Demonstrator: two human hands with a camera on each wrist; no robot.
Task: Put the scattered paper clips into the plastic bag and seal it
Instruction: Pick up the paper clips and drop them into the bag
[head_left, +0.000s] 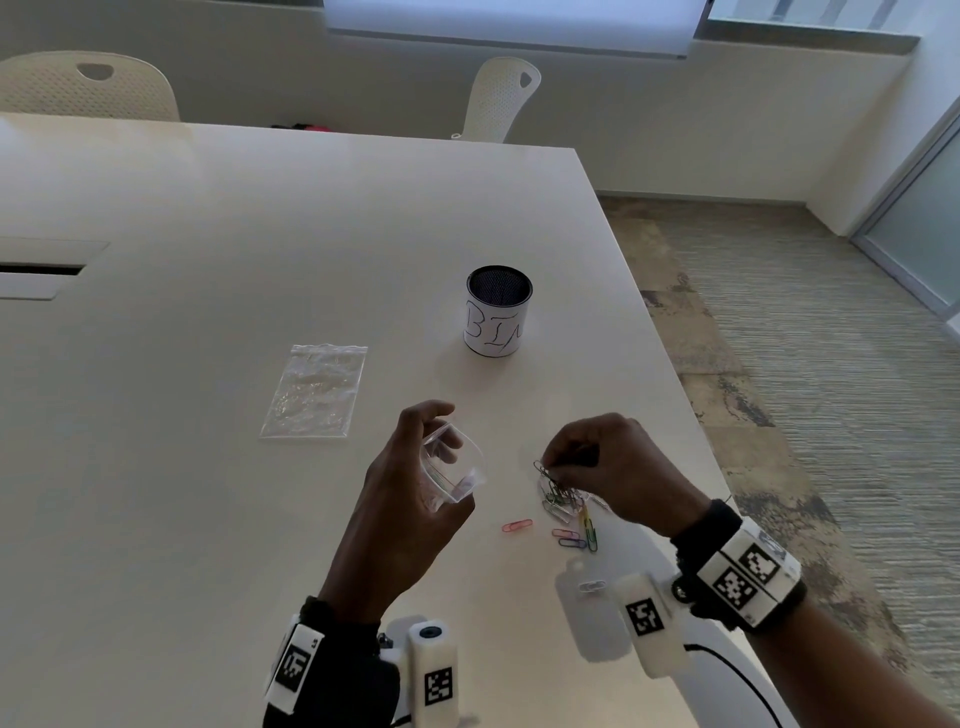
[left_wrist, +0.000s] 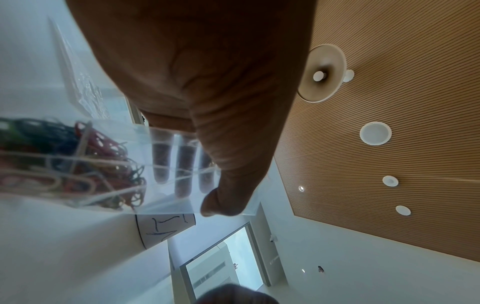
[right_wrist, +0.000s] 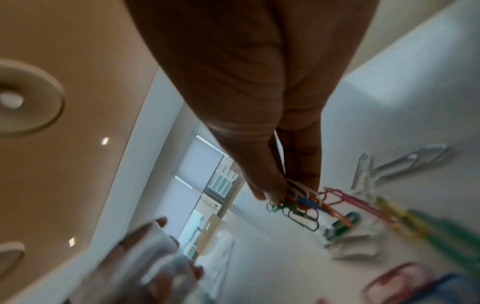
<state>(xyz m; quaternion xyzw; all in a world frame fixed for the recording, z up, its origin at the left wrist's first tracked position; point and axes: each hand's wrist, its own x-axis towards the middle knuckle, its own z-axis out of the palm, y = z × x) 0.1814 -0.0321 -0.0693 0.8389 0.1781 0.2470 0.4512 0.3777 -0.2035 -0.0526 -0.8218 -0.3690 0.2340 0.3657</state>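
Observation:
My left hand (head_left: 445, 458) holds a small clear plastic bag (head_left: 460, 480) above the table, gripped with its mouth spread wide and turned toward the right. In the left wrist view the thumb (left_wrist: 221, 201) presses the bag (left_wrist: 161, 205); coloured clips (left_wrist: 98, 156) show through its clear wall, and I cannot tell whether they are inside it. My right hand (head_left: 553, 470) pinches a tangled bunch of paper clips (head_left: 560, 493), lifted partly off the pile. The right wrist view shows the fingertips (right_wrist: 270, 195) closed on that bunch (right_wrist: 301, 207). Loose clips lie nearby: pink (head_left: 517, 526), blue (head_left: 571, 543), white (head_left: 592, 586).
A second clear zip bag (head_left: 317, 389) lies flat on the white table (head_left: 208, 234), left of my hands. A mesh cup (head_left: 498, 319) with a paper label reading BIN stands behind them. The table's right edge runs close past my right wrist. Two chairs stand at the far side.

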